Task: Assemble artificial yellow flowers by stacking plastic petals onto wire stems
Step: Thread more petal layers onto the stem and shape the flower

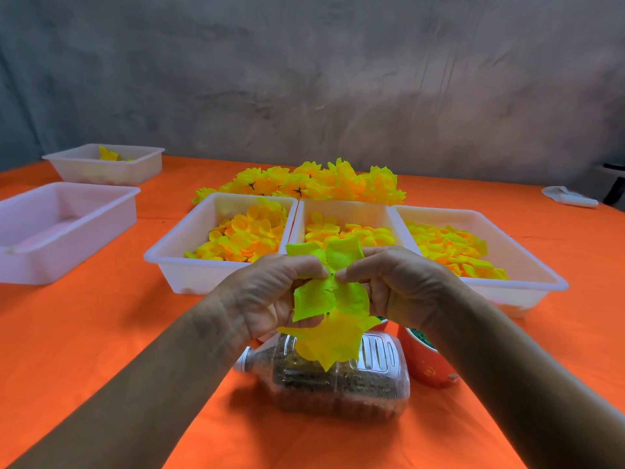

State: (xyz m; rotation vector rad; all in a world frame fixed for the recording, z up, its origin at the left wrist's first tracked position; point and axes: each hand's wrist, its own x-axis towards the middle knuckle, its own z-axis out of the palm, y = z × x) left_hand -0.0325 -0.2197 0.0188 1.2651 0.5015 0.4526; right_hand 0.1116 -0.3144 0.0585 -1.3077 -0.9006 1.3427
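Person's left hand [270, 292] & right hand [402, 286] pinch closed on a flower [329, 299] above the table's [101, 333] near edge, prob. steadying petals for stacking.

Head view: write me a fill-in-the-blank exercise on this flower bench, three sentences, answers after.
1. Both hands, left hand and right hand, pinch a flower coloured ____.
2. Directly behind the hands, ____ white trays of petals stand side by side.
3. The tablecloth is ____.

Missing words: yellow; three; orange
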